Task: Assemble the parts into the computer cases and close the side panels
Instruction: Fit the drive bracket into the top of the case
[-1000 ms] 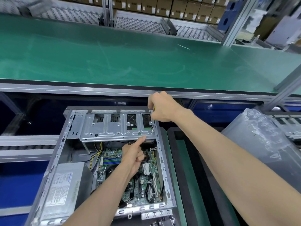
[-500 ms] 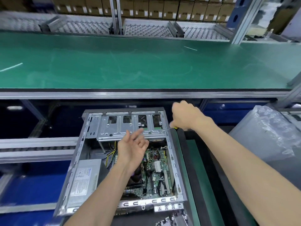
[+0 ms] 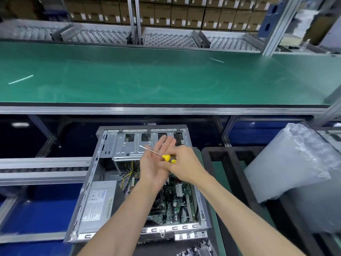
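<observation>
1. Two hands meet over the open computer case [image 3: 103, 182], which lies on its side below the near edge of the green tabletop [image 3: 166, 80], side panel off.
2. Right hand [image 3: 186, 163] grips the yellow-handled screwdriver [image 3: 167, 157], shaft pointing left toward the drive cage [image 3: 129, 146].
3. Left hand [image 3: 156, 163] is released, palm up, fingers straight, the screwdriver shaft lying across them.
4. Change: a second ago the right hand worked the screwdriver at the far right corner of the drive cage while the left pinched at its edge; half a second ago both had pulled off. Now the tool sits over the left palm. My read: that screw is done and the tool is being passed or repositioned; next fastener or panel closing follows.
5. Counts: one screwdriver, one drive cage, one power supply [image 3: 96, 202], one motherboard [image 3: 177, 204].
6. Right of the case: one black tray frame [image 3: 230, 163], one plastic-wrapped bundle [image 3: 291, 163].
7. Far: the tabletop carries two thin white strips; roller racks and stacked cartons [image 3: 184, 13] behind, too many to count.
</observation>
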